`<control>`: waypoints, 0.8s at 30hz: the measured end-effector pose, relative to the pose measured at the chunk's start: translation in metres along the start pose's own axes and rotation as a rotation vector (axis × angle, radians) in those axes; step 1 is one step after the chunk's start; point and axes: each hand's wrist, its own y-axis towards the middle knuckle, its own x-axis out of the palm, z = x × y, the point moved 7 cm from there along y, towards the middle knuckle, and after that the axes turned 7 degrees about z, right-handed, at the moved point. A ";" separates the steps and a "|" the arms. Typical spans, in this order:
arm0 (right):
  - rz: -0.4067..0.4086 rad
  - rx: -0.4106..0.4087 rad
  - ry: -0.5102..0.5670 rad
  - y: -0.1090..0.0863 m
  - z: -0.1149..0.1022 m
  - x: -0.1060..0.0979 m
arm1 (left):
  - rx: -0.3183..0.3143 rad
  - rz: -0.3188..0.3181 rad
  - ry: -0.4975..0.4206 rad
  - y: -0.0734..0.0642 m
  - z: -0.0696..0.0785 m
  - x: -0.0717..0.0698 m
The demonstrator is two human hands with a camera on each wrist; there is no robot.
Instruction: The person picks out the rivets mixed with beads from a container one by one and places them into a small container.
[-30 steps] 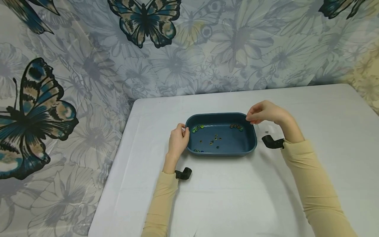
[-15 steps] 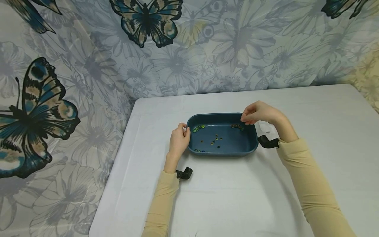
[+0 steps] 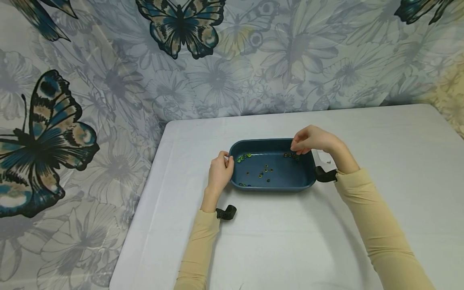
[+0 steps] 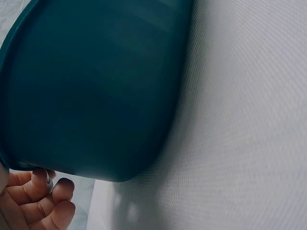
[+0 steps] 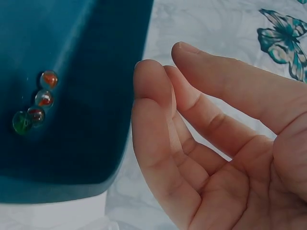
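A dark blue rectangular basin [image 3: 273, 188] stands on the white table, with small glass marbles on its bottom. My left hand [image 3: 219, 171] grips the basin's left end at the rim; in the left wrist view its curled fingers [image 4: 38, 208] are by the rim. Over the basin's far right corner hovers my right hand [image 3: 314, 139], fingers loosely bent. The right wrist view shows a gap between thumb and fingertips, and nothing held. Close by lie orange marbles [image 5: 44, 98] and a green marble [image 5: 22, 122]. Green marbles [image 3: 243, 157] lie in the far left corner.
Several yellowish marbles [image 3: 266, 170] are scattered mid-basin, and a few darker ones [image 3: 244, 185] lie along its near left side. Right of the basin, partly behind the right wrist, lies a small whitish clear item [image 3: 326, 158]. A butterfly-patterned cloth [image 3: 217, 76] hangs behind the table.
My right hand has moved left from the basin's right rim to over its inside, near the far right marbles. The left hand has kept its grip on the rim.
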 end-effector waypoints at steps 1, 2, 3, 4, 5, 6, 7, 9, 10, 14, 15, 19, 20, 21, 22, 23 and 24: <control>-0.001 -0.001 0.000 0.001 0.000 0.001 | 0.001 0.000 -0.001 0.000 0.000 0.000; -0.001 -0.001 -0.001 0.001 0.000 0.002 | 0.003 0.000 -0.003 0.000 0.000 0.000; -0.002 -0.003 -0.004 0.002 -0.001 0.003 | 0.005 0.001 -0.002 0.000 0.000 0.000; -0.004 -0.006 -0.005 0.002 -0.001 0.003 | 0.007 0.002 -0.002 0.000 0.000 0.000; -0.006 -0.009 -0.007 0.003 -0.001 0.004 | 0.009 0.003 -0.001 0.001 0.000 0.001; -0.008 -0.010 -0.008 0.003 -0.002 0.005 | 0.011 0.004 0.000 0.001 -0.001 0.001; -0.008 -0.011 -0.010 0.003 -0.002 0.006 | 0.011 0.005 0.001 0.001 -0.001 0.001; -0.010 -0.011 -0.012 0.004 -0.002 0.007 | 0.011 0.003 0.001 0.001 -0.001 0.001; -0.011 -0.010 -0.013 0.004 -0.002 0.008 | 0.008 0.001 0.001 0.001 -0.001 0.001; -0.019 -0.012 -0.017 0.006 -0.004 0.011 | 0.002 -0.006 -0.001 0.001 -0.002 0.002; -0.023 -0.015 -0.017 0.006 -0.005 0.013 | -0.001 -0.007 -0.002 0.001 -0.002 0.002; -0.038 -0.027 -0.014 0.009 -0.009 0.017 | -0.004 -0.007 0.000 0.001 -0.002 0.001; -0.039 -0.029 -0.015 0.009 -0.010 0.018 | -0.005 -0.006 0.000 0.001 -0.002 0.001; -0.042 -0.030 -0.016 0.010 -0.010 0.019 | -0.005 -0.006 0.003 0.001 -0.002 0.001; -0.043 -0.031 -0.019 0.011 -0.010 0.020 | -0.004 -0.005 0.004 0.001 -0.001 0.001; -0.045 -0.031 -0.022 0.012 -0.009 0.022 | -0.003 -0.003 0.006 0.001 -0.001 0.001; -0.047 -0.031 -0.025 0.013 -0.009 0.023 | -0.002 -0.002 0.008 0.001 -0.001 0.001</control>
